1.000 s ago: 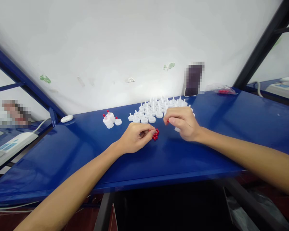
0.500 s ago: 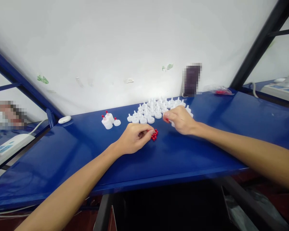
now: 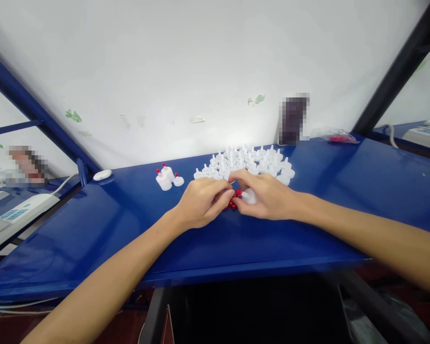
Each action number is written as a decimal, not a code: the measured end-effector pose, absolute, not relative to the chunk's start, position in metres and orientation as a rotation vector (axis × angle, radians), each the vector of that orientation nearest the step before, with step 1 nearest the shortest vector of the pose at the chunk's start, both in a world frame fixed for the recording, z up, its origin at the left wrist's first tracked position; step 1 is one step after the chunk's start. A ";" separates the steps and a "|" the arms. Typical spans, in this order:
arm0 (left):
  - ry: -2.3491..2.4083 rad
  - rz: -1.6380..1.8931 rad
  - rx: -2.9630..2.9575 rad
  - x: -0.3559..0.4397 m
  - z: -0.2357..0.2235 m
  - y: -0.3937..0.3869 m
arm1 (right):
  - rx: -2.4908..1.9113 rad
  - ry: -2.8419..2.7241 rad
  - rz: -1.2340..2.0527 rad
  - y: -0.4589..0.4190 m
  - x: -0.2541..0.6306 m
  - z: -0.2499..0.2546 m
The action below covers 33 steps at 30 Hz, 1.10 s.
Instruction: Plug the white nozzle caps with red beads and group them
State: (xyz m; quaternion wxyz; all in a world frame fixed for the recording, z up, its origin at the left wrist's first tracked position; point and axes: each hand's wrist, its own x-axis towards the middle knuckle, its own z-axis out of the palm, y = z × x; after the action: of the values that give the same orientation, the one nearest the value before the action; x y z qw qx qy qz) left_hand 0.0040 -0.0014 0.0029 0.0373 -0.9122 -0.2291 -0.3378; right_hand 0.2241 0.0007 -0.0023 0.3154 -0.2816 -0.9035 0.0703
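Observation:
My right hand [image 3: 267, 196] is closed around a white nozzle cap [image 3: 250, 196], its narrow tip pointing left. A small red tip cap [image 3: 238, 193] sits at the end of that nozzle, against the pinched fingers of my left hand [image 3: 204, 200]. Both hands' fingertips meet just above a little pile of red tip caps [image 3: 232, 205], which they partly cover. Behind the hands, many white nozzle caps [image 3: 222, 165] stand upright in a cluster. Off to the left are two white bottles [image 3: 164, 181] with red tips and a single white cap with a red tip [image 3: 178, 181].
The blue table [image 3: 200, 253] runs up to a white wall. A white rounded case [image 3: 102, 175] lies at the back left. A blurred dark phone-like object [image 3: 293, 122] leans on the wall. A clear bag with red pieces [image 3: 338, 137] lies at the back right.
My right hand has come left and down from the cluster with a white nozzle cap, meeting my left hand. The left hand stays by the red pile. The view has shifted slightly.

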 end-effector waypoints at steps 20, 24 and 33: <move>-1.331 -0.738 -2.063 -0.122 0.043 0.061 | -0.957 -2.169 0.165 0.025 0.240 -0.003; -1.309 -0.577 -2.236 -0.126 0.033 0.068 | -0.999 -2.296 -0.001 0.030 0.239 -0.008; -1.347 -0.582 -2.350 -0.121 0.027 0.069 | -0.958 -2.479 0.156 0.032 0.238 -0.013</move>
State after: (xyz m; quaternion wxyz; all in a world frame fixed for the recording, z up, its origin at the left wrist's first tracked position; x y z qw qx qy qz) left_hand -0.1208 0.0688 0.0272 0.1845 -0.8336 -0.4780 -0.2063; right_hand 0.2382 0.0318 -0.0132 0.2372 -0.3496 -0.9046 0.0569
